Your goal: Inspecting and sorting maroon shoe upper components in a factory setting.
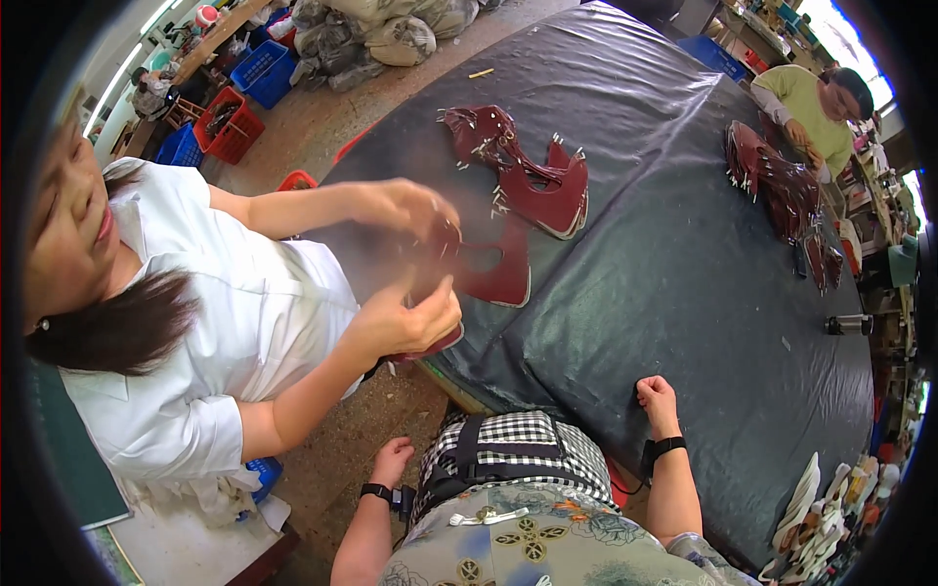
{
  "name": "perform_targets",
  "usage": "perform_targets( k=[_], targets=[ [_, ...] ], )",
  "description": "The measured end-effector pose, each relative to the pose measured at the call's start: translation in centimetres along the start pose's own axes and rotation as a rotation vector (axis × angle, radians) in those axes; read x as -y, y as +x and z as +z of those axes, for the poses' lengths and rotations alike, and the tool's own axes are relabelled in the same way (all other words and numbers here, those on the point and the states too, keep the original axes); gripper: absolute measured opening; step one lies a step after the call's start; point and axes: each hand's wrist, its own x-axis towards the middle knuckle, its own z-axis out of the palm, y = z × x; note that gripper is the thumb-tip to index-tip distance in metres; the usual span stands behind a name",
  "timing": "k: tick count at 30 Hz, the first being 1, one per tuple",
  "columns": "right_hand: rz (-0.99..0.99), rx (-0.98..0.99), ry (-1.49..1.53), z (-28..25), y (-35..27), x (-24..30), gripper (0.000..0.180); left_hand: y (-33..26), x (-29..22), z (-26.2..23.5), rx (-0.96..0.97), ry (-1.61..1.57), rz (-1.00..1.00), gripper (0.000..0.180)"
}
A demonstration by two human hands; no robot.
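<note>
My right hand (658, 400) rests on the near edge of the dark table cover, its fingers curled in a loose fist with nothing visible in them. Hanging beside my checked waist bag (518, 444) is my left hand (394, 461), off the table, with its fingers loosely curled and no object showing. To my left, a person in a white shirt (234, 303) handles dark red leather-like pieces; their hands are blurred by motion. A flat dark red cut piece (503, 278) lies under those hands. Beyond it sits a pile of similar pieces (542, 200) with pale tabs along the edges.
Across the table, a person in a yellow-green top (821, 117) touches another dark red stack (772, 186). A dark metal cup (848, 324) stands near the right edge. Pale straps (816, 532) lie lower right. Blue (264, 73) and red crates (227, 125) and grey sacks (401, 39) stand behind.
</note>
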Motion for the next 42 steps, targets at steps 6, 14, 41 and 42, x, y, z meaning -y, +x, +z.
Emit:
perform_targets(
  k=[6, 14, 41, 42],
  targets=[
    [0.007, 0.004, 0.009, -0.3, 0.0, 0.1, 0.005, -0.2, 0.8, 0.4, 0.004, -0.007, 0.025, 0.04],
    [0.006, 0.017, 0.016, -1.0, 0.4, 0.0, 0.006, -0.6, 0.4, 1.1, -0.001, 0.01, -0.002, 0.041],
    [0.036, 0.053, 0.044, -1.2, -0.1, 0.4, 0.008, 0.2, 0.0, 0.4, 0.007, 0.062, 0.01, 0.042],
    [0.041, 0.04, 0.051, -1.3, -0.1, 0.5, 0.008, 0.2, -0.1, 0.5, -0.009, 0.05, 0.022, 0.04]
  ],
)
